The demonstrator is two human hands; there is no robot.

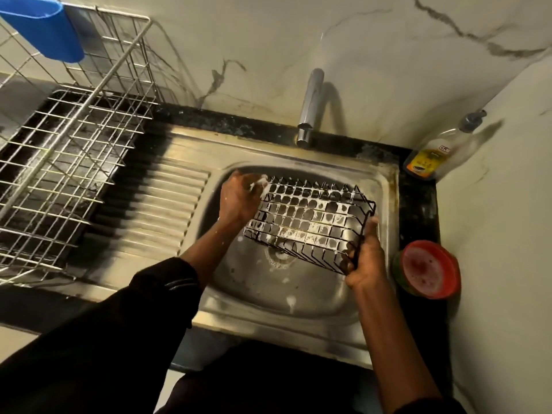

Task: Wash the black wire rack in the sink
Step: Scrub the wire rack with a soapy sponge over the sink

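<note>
Head view: soapy black wire rack point(310, 216) held tilted over sink point(385, 186), right hand point(366, 258) clenched on its 4 o'clock end, left hand point(239, 198) curled around foamy scrubber at 10 o'clock; bottle point(430, 156) label unreadable.

Left hand point(239, 198): fingers curled closed, suds on the fingertips, wrist bent, forearm bare below a dark sleeve pushed up near the elbow.
Right hand point(366, 259): fingers wrapped in a closed grip, thumb raised along the top, forearm bare, reaching forward.
</note>
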